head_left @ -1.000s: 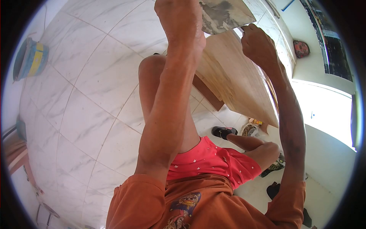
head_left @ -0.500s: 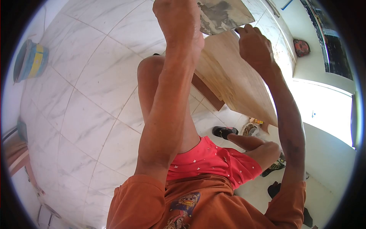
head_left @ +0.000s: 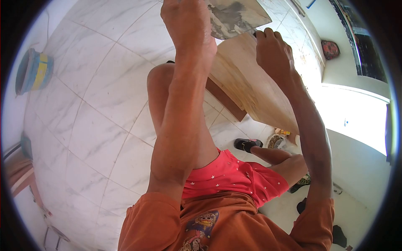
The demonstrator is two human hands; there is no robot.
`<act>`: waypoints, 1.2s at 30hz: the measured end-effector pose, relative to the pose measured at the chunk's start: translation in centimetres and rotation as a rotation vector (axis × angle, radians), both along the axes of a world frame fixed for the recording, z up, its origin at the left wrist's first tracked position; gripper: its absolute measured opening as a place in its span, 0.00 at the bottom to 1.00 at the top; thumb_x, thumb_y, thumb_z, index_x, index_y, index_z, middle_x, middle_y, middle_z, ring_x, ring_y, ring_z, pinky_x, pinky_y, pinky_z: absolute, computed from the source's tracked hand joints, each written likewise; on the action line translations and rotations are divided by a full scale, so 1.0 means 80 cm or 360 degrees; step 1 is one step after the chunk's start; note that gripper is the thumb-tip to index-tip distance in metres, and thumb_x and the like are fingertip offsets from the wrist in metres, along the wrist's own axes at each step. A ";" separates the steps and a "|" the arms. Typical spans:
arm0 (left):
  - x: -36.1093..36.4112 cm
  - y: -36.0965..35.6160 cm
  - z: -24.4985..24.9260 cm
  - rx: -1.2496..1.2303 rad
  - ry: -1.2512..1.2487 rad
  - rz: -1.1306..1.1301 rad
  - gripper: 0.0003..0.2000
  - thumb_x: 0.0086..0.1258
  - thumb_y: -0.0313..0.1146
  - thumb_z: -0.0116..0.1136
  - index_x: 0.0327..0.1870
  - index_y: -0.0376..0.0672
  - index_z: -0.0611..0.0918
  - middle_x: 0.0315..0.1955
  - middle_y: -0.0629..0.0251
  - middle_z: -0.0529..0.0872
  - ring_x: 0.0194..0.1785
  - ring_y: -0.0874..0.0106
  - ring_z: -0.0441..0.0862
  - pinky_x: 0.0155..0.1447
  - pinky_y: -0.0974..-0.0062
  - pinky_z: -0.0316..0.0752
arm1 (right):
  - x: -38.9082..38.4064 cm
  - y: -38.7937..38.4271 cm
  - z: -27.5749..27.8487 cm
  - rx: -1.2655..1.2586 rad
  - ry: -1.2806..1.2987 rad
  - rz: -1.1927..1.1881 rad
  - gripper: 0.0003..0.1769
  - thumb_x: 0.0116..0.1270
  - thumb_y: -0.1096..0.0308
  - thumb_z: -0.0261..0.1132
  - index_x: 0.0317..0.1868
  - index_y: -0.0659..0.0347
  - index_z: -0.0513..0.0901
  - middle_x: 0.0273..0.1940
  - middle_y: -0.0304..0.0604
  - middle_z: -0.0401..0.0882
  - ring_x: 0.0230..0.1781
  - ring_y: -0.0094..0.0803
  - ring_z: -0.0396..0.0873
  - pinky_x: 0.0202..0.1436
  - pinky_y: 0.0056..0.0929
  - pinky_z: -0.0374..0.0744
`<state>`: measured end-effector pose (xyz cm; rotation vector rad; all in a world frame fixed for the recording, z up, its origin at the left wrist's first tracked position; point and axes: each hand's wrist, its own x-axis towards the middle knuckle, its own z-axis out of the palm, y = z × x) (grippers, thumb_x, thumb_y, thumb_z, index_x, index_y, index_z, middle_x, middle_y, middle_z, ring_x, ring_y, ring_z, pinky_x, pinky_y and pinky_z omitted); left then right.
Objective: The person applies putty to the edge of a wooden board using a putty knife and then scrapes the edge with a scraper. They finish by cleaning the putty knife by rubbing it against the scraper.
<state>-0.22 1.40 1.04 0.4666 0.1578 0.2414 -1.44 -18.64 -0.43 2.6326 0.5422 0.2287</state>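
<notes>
My left hand (head_left: 188,23) is at the top edge, closed, with its fingertips out of view. It is against the left edge of a flat plate (head_left: 238,17) smeared with grey and white paste, and seems to grip it. My right hand (head_left: 274,52) is closed around a small dark-tipped tool (head_left: 255,32), mostly hidden by the fingers, near the plate's lower right corner. Below both hands stands a pale wooden panel (head_left: 255,79), its grain showing, with a brown edge strip (head_left: 226,100).
White marbled tiles (head_left: 100,104) cover the floor. A blue bucket with a yellow band (head_left: 39,71) stands at left. Shod feet (head_left: 247,144) and a plastic bag (head_left: 289,146) are below the panel. A dark red object (head_left: 330,49) lies by the right wall.
Both hands and the smeared plate have shifted slightly left in view, the right hand also a little lower. Each hand keeps its grip.
</notes>
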 end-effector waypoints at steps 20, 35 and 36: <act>-0.002 -0.003 0.000 0.0082 0.0032 0.0013 0.19 0.76 0.30 0.56 0.61 0.26 0.76 0.52 0.50 0.85 0.48 0.62 0.88 0.49 0.67 0.87 | 0.057 -0.053 0.042 0.0781 0.0506 -0.0536 0.23 0.62 0.58 0.57 0.42 0.73 0.85 0.30 0.60 0.84 0.29 0.45 0.82 0.44 0.43 0.80; -0.006 -0.009 0.015 0.0143 0.0095 0.0080 0.21 0.76 0.31 0.56 0.64 0.25 0.74 0.56 0.49 0.83 0.53 0.61 0.86 0.54 0.69 0.85 | 0.073 -0.039 0.040 0.0607 0.0396 -0.0510 0.23 0.63 0.55 0.60 0.40 0.72 0.85 0.34 0.60 0.86 0.35 0.47 0.86 0.47 0.47 0.81; -0.003 -0.010 0.009 0.0145 0.0053 0.0093 0.21 0.76 0.31 0.56 0.64 0.25 0.74 0.56 0.49 0.83 0.53 0.62 0.86 0.54 0.69 0.85 | 0.067 -0.038 0.037 0.0576 0.0386 -0.0444 0.21 0.64 0.58 0.60 0.40 0.71 0.85 0.35 0.60 0.86 0.35 0.48 0.86 0.47 0.47 0.82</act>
